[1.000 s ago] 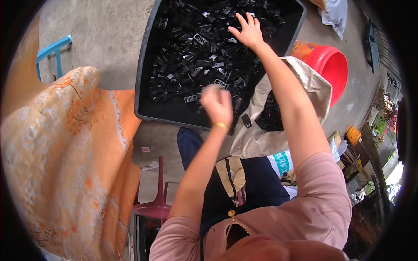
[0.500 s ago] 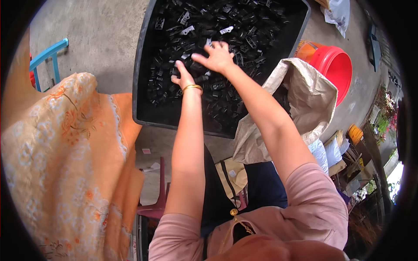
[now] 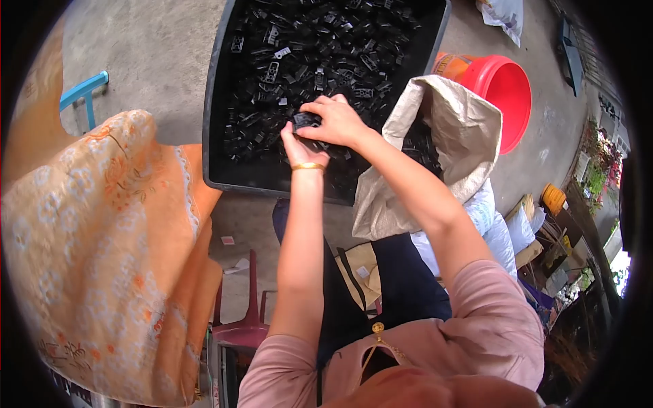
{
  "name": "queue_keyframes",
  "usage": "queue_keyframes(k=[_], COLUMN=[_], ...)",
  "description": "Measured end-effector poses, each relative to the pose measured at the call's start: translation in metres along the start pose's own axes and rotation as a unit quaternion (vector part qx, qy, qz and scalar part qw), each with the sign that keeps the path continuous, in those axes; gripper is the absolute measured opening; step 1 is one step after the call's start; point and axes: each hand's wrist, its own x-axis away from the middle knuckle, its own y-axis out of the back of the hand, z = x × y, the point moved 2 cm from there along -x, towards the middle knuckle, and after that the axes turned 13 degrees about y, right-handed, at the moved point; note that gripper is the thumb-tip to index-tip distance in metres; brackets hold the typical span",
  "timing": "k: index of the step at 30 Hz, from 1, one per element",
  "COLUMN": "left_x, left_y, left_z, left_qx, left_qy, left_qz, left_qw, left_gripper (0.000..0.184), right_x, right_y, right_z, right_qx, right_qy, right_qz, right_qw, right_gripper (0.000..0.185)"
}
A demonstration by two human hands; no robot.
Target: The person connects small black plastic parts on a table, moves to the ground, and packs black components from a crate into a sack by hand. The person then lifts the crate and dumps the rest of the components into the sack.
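Grip: left hand and right hand — both grasping black parts
Parts: ridged, being held over tub, toward its near edge
Sack: woven — crumpling over near right corner
Bucket: bearing unreadable print

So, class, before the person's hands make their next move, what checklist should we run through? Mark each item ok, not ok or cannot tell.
1. Both hands on the pieces: ok; left hand and right hand are together around some black pieces.
2. Hands over the tub: ok, both are within its rim.
3. Sack mouth open: ok, with dark pieces showing inside.
4. Wrists free of jewellery: not ok; a gold bracelet is on the left wrist.
5. Number of pieces held: cannot tell; fingers cover them.
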Motion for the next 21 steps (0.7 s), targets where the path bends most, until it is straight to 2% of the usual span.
queue_keyframes(k=[2,3,5,6,7,8,9,10,12,13,14,16,18,19,20,21], left_x=[0.034,0.051,0.065,0.060,0.049,0.031,0.034,0.037,0.049,0.050,0.057,0.065,0.059,0.047,0.031,0.003], left_y=[-0.025,-0.040,-0.046,-0.039,-0.024,-0.010,-0.012,-0.014,-0.030,-0.032,-0.039,-0.039,-0.019,-0.002,0.019,0.058], left_z=[0.028,0.049,0.102,0.134,0.168,0.192,0.196,0.200,0.174,0.165,0.152,0.125,0.098,0.082,0.069,0.063], left_qx=[0.022,0.044,0.047,0.007,-0.080,-0.343,-0.533,-0.695,-0.684,-0.697,-0.715,-0.660,-0.610,-0.599,-0.582,-0.552], left_qy=[0.013,0.014,0.008,0.013,0.082,-0.065,-0.097,-0.123,-0.152,-0.163,-0.166,-0.216,-0.380,-0.429,-0.475,-0.393], left_qz=[0.072,0.072,0.087,0.048,-0.010,0.016,-0.059,-0.132,-0.025,-0.015,-0.022,-0.072,-0.102,-0.175,-0.248,-0.377], left_qw=[0.997,0.996,0.995,0.999,0.993,0.937,0.839,0.696,0.713,0.698,0.679,0.716,0.688,0.653,0.612,0.631], left_gripper=[0.049,0.048,0.039,0.039,0.039,0.039,0.037,0.035,0.034,0.031,0.025,0.020,0.020,0.026,0.033,0.045], right_x=[0.035,0.059,0.107,0.135,0.164,0.186,0.187,0.186,0.172,0.155,0.139,0.098,0.054,0.034,0.017,0.011], right_y=[0.037,0.063,0.095,0.102,0.103,0.107,0.118,0.129,0.123,0.122,0.115,0.094,0.066,0.047,0.030,0.025], right_z=[0.016,0.027,0.022,0.007,-0.018,-0.028,-0.013,-0.001,-0.016,-0.016,-0.017,-0.023,-0.035,-0.054,-0.076,-0.081], right_qx=[0.016,0.010,0.000,-0.008,-0.021,0.056,0.120,0.181,0.184,0.140,0.149,0.090,0.069,0.093,0.132,0.169], right_qy=[0.061,0.082,0.073,0.019,-0.035,-0.116,-0.172,-0.230,-0.118,-0.079,-0.055,-0.008,0.077,0.066,-0.006,-0.095], right_qz=[-0.067,-0.085,-0.062,-0.027,0.029,0.070,0.093,0.114,0.000,-0.022,-0.036,-0.062,-0.077,-0.098,-0.080,-0.031], right_qw=[0.996,0.993,0.995,0.999,0.999,0.989,0.973,0.949,0.976,0.987,0.987,0.994,0.992,0.989,0.988,0.981], right_gripper=[0.047,0.046,0.047,0.052,0.058,0.063,0.062,0.062,0.056,0.051,0.046,0.041,0.042,0.047,0.059,0.065])
